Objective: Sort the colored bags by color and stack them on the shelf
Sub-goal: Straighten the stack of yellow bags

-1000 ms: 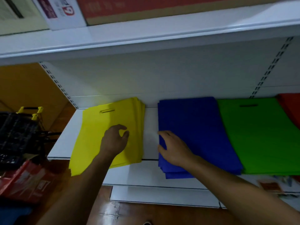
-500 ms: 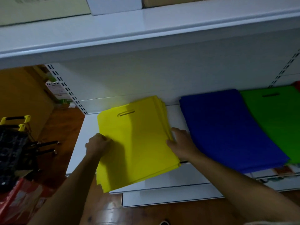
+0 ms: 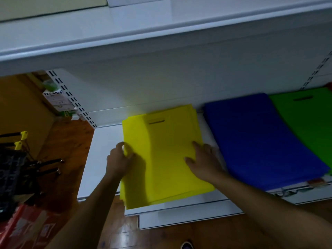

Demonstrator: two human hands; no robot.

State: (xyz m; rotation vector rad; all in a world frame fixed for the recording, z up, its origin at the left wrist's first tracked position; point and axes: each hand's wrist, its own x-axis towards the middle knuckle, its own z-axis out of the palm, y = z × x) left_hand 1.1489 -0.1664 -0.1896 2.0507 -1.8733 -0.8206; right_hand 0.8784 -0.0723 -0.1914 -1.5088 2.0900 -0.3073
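A stack of yellow bags (image 3: 167,151) lies on the white shelf (image 3: 104,155), its front end hanging over the shelf's edge. My left hand (image 3: 119,159) holds the stack's left edge with curled fingers. My right hand (image 3: 204,160) presses flat against the stack's right edge, fingers fairly straight. Right of the yellow stack lies a stack of blue bags (image 3: 258,141), then a stack of green bags (image 3: 309,121) with a slot handle. A sliver of red bags (image 3: 329,86) shows at the far right.
An upper white shelf (image 3: 161,38) overhangs the bags. A black basket with yellow handles (image 3: 14,159) and a red box (image 3: 27,229) stand on the wooden floor at the left. A lower shelf edge (image 3: 188,218) juts out below.
My left hand left the top of the yellow stack for its left edge. My right hand left the blue stack for the yellow stack's right edge. The yellow stack has turned straighter.
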